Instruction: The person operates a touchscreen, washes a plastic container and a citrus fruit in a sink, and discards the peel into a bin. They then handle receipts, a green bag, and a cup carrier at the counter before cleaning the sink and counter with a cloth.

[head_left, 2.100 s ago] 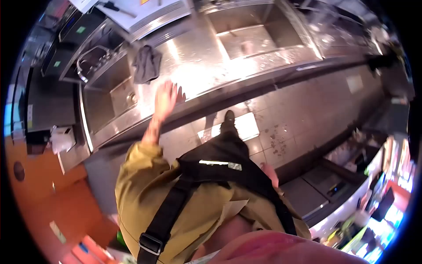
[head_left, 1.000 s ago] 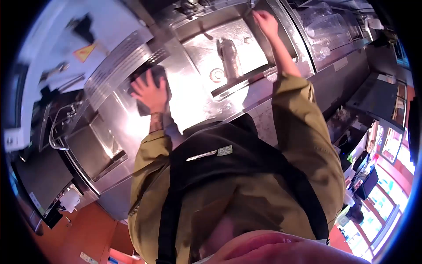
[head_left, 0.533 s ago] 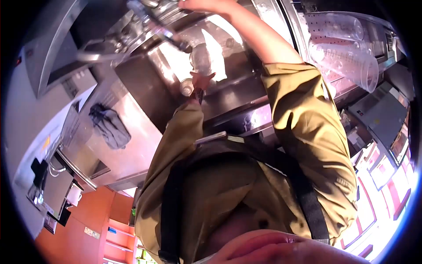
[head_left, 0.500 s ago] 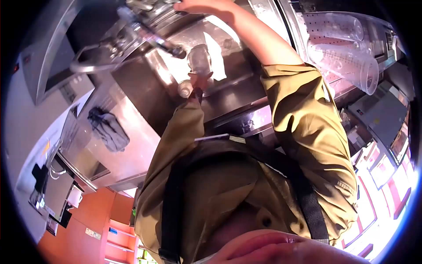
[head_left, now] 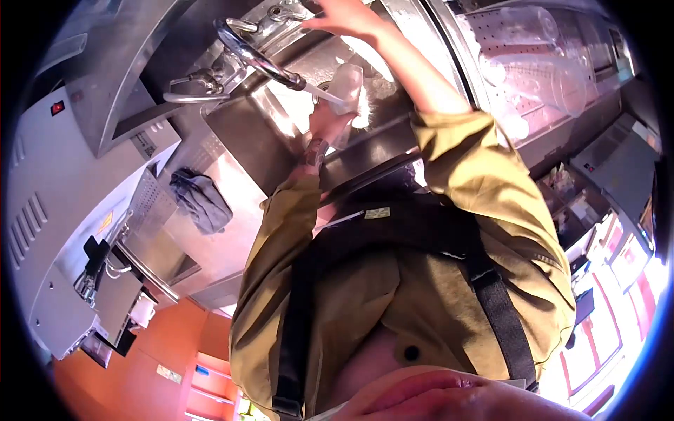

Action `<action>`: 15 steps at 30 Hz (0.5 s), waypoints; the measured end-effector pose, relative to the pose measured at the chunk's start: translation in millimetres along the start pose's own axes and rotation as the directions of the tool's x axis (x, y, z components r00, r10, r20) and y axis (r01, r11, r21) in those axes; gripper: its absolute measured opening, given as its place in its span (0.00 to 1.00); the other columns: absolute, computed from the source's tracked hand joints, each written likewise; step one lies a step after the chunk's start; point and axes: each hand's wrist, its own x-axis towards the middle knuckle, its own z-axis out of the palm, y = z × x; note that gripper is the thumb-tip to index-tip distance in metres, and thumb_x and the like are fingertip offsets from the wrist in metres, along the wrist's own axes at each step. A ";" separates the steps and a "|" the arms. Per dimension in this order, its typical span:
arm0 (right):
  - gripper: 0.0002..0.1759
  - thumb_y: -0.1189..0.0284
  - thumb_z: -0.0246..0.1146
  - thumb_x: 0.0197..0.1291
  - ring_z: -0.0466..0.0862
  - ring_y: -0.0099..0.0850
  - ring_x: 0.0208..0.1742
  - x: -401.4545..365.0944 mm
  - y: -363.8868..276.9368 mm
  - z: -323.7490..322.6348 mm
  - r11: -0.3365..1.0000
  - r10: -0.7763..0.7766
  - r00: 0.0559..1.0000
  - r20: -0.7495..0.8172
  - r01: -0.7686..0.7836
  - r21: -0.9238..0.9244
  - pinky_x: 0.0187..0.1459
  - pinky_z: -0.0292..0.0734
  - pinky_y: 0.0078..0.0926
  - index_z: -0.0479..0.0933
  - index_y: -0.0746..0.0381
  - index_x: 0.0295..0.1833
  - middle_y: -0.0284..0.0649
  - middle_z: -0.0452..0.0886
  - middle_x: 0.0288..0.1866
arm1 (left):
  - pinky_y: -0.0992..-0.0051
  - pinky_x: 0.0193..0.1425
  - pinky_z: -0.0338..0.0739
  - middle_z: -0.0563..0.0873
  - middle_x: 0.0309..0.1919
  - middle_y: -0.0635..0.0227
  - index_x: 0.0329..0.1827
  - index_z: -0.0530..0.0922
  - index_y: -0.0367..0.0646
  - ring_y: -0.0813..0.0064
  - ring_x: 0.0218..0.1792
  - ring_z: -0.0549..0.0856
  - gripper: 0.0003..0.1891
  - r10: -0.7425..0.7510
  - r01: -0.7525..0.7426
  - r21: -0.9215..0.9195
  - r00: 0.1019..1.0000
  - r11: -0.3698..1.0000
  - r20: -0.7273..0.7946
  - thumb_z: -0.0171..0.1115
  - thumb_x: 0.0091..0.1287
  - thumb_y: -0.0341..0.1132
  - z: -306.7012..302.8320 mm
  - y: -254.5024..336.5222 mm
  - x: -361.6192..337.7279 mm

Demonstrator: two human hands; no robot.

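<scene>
My left hand (head_left: 328,121) is closed around a clear cup-like container (head_left: 347,84), tilted inside the metal sink (head_left: 246,116). A stream of water (head_left: 321,92) runs from the curved chrome faucet (head_left: 261,62) onto the container, and splashes show beside it. Up at the sink's back edge, my right hand (head_left: 345,17) has its fingers stretched toward the tap fitting (head_left: 281,12), with nothing seen in them. A second clear piece (head_left: 341,139) shows just below my left hand, partly hidden by it.
A grey cloth (head_left: 202,200) lies on the metal counter to the left. Large clear plastic containers (head_left: 554,81) rest on a perforated rack at the right. A grey machine with a red switch (head_left: 57,107) stands at far left.
Water now streams from the faucet, where none showed before. My left hand has moved up and right with the container, tilting it. My right hand's fingers have spread near the tap.
</scene>
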 end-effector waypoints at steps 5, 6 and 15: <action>0.27 0.69 0.66 0.50 0.79 0.35 0.54 -136.4 -19.5 -37.3 0.922 0.380 0.923 -0.054 -0.374 0.095 0.56 0.73 0.29 0.72 0.62 0.58 0.45 0.78 0.53 | 0.67 0.46 0.79 0.84 0.43 0.61 0.55 0.72 0.38 0.64 0.43 0.83 0.33 0.031 0.482 -0.729 0.824 0.487 0.565 0.66 0.53 0.54 24.0 13.0 33.8; 0.28 0.71 0.66 0.49 0.79 0.35 0.54 -159.8 -29.0 -41.7 0.846 0.513 0.858 -0.008 -0.505 0.171 0.56 0.73 0.30 0.72 0.63 0.58 0.45 0.78 0.54 | 0.68 0.46 0.79 0.83 0.43 0.61 0.54 0.72 0.38 0.64 0.43 0.83 0.32 0.091 0.561 -0.768 0.786 0.311 0.611 0.65 0.53 0.53 26.3 13.6 32.0; 0.50 0.70 0.77 0.28 0.73 0.43 0.60 -222.8 -40.5 15.1 0.880 0.412 0.863 0.293 -0.460 0.118 0.62 0.66 0.33 0.64 0.63 0.64 0.50 0.71 0.61 | 0.71 0.37 0.79 0.83 0.42 0.63 0.51 0.74 0.42 0.68 0.39 0.83 0.23 0.465 0.668 -0.742 0.677 -0.061 0.571 0.60 0.60 0.49 14.8 10.4 10.7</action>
